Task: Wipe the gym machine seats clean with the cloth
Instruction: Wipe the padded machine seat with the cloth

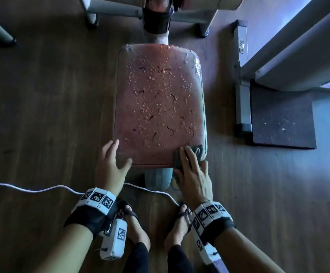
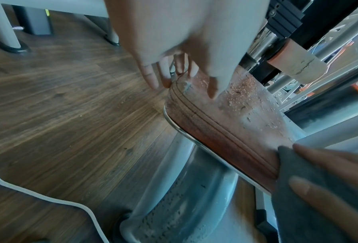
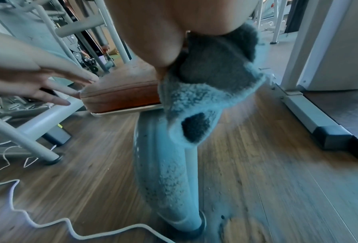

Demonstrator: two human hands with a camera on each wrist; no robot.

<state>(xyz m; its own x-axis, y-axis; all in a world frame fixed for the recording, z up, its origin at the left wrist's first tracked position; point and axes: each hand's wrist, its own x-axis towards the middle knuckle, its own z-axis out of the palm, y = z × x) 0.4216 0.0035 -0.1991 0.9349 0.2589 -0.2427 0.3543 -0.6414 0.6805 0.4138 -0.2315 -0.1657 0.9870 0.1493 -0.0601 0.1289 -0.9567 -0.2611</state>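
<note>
Seat [image 1: 160, 107], reddish padded, sits on a pale metal post [image 1: 158, 179], top covered in water droplets and dark curly bits, not yet wiped. Grey cloth [image 1: 197, 152] lies on seat's near right corner, part of it hanging over the near edge. Right hand [image 1: 194, 172] presses flat on the cloth, fingers straight and together, not curled round it. Left hand [image 1: 112, 164] rests on seat's near left corner, fingers spread and relaxed, holding nothing, looks like bracing.

Risks: flat palm with no grip, so cloth could slip or bunch on the wet surface; a hard sweep could push droplets and debris off the seat's far edge onto the wood floor [image 1: 52, 95]; hanging part may drag.

Around: white cable [image 1: 42, 189] on floor just near side of seat by the sandalled feet, trip risk; grey machine frame [image 1: 242, 95] right of seat, dark mat [image 1: 282, 119] beyond it. Nothing blocks the seat top
</note>
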